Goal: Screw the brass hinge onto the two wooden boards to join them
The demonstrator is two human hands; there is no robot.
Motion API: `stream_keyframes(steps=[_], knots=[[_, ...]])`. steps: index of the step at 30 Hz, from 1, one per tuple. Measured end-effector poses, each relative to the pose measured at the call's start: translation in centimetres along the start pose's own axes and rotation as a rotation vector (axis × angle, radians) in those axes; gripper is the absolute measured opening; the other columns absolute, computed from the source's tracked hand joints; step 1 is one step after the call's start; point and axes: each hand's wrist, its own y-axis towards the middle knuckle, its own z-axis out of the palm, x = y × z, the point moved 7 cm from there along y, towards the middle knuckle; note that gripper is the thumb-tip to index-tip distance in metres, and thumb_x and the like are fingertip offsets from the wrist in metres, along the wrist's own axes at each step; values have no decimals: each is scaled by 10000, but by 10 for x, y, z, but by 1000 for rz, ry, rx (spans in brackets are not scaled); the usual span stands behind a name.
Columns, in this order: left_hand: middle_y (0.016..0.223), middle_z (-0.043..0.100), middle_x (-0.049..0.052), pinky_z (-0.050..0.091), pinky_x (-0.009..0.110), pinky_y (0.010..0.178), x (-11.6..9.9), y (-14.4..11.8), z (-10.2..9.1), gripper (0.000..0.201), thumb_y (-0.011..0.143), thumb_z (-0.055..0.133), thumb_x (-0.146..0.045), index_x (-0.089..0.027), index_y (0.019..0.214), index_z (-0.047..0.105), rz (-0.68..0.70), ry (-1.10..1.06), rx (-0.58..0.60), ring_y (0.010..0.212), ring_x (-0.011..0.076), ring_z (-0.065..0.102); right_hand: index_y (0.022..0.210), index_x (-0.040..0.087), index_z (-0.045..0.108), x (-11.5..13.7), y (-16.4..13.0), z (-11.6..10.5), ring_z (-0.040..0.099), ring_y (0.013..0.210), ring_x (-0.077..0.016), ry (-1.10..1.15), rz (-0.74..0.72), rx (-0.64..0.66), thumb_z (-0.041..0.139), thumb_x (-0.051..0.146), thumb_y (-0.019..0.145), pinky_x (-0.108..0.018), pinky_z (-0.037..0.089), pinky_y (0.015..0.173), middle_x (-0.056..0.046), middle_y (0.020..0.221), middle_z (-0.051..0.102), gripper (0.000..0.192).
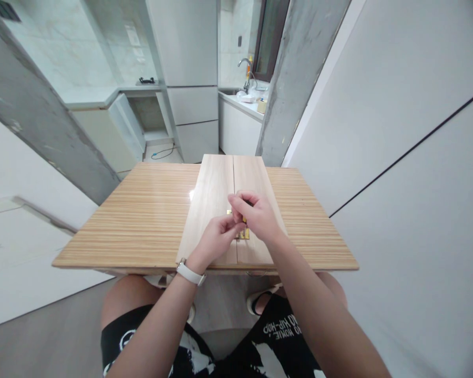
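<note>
My left hand (217, 236) and right hand (254, 214) meet over two pale wooden boards (216, 194) lying side by side on the striped wooden table (142, 215). Both pinch at a small brass hinge (242, 233) straddling the boards' seam, probably to steady it there; what my fingertips grip is hidden.

I see a striped light-wood square table (142, 220) in front of me. Beyond it stands a tall white cabinet (189, 79), and to its right a white kitchen counter (240, 107) with a curved chrome tap (246, 71). A grey concrete pillar (295, 79) rises beside the counter.
</note>
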Motion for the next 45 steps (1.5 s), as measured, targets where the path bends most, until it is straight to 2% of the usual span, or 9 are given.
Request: stream_keyframes(steps=[4,7,13,24,27,32,35,37,45], knots=[[764,728,59,495,285,689,-2,3,-1,339,948,712,-425,-123,797,730,-5,27,13,721,169,632,592,173,625,-4,10,3,519,482,-115,133,93,526,699,550,927,-251,368,468,-19,559,643,510],[861,775,90,519,299,738,-5,4,1,345,964,698,-448,-118,890,772,4,-2,65,800,193,681,508,183,552,-8,12,6,462,425,-92,151,125,687,706,550,931,-242,340,453,19,457,545,582],[864,765,89,524,303,740,0,2,-2,303,945,729,-412,-112,973,760,-13,-46,24,797,194,675,451,224,365,-14,16,12,258,376,-62,203,149,309,644,638,946,-271,172,411,76,393,313,703],[886,759,70,543,294,773,-10,-5,3,166,929,682,-258,-130,981,773,67,34,-22,831,202,673,541,239,348,-6,-24,-9,307,488,-116,-84,-2,-568,493,675,1015,-321,217,468,31,500,324,660],[791,728,52,517,285,710,-9,-6,0,157,922,696,-271,-133,882,761,68,72,-55,759,189,642,539,229,385,-2,-18,-5,336,500,-115,-61,-17,-396,553,637,1001,-309,262,485,32,504,359,640],[725,689,34,462,266,639,-5,-5,0,256,942,715,-344,-132,798,719,36,60,-32,684,155,601,588,187,591,0,4,0,510,509,-121,72,52,297,688,548,943,-272,369,507,2,544,591,516],[802,739,64,486,279,684,-6,-4,3,266,965,692,-359,-123,865,761,27,51,15,733,167,637,525,181,559,-3,3,5,419,448,-89,124,76,602,680,548,953,-261,296,476,30,470,513,576],[828,751,72,486,283,689,-7,-3,4,269,981,671,-360,-119,920,772,16,35,31,740,168,640,483,189,477,-8,4,6,318,428,-68,170,94,604,675,550,960,-264,225,463,58,440,416,630],[813,756,58,504,263,681,-11,-5,6,171,931,714,-283,-120,923,767,23,43,-62,723,164,653,464,228,373,-17,7,2,254,394,-69,208,98,83,653,689,916,-298,155,435,69,406,320,704]])
